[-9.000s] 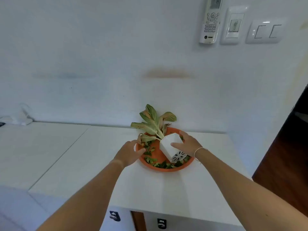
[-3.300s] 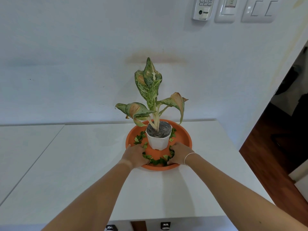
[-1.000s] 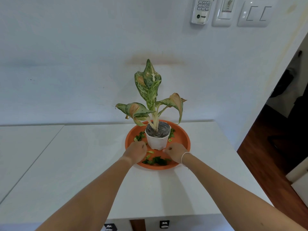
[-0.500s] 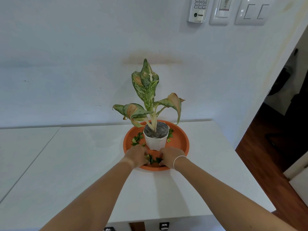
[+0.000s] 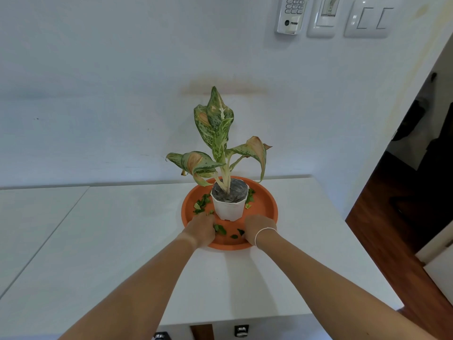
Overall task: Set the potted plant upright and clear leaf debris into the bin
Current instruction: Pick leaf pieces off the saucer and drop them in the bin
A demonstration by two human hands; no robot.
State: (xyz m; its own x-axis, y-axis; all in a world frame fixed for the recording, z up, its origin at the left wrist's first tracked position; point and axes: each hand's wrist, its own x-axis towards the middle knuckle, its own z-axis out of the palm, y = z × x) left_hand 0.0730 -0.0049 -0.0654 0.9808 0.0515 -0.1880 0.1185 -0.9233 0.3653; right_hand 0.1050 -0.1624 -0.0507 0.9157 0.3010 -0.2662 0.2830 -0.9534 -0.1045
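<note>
Reaching over the white counter (image 5: 117,241), both hands rest curled inside the near rim of the orange saucer (image 5: 266,204): left hand (image 5: 201,228) and right hand (image 5: 257,228) cover leaf scraps (image 5: 220,228) (whether either grasps any, I cannot tell). Beyond, the potted plant (image 5: 229,204) stands upright mid-saucer, bare counter stretching leftward.

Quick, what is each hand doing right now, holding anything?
Left hand: curled over leaf bits in the orange saucer; grip cannot be told.
Right hand: curled likewise; cannot be told.
</note>
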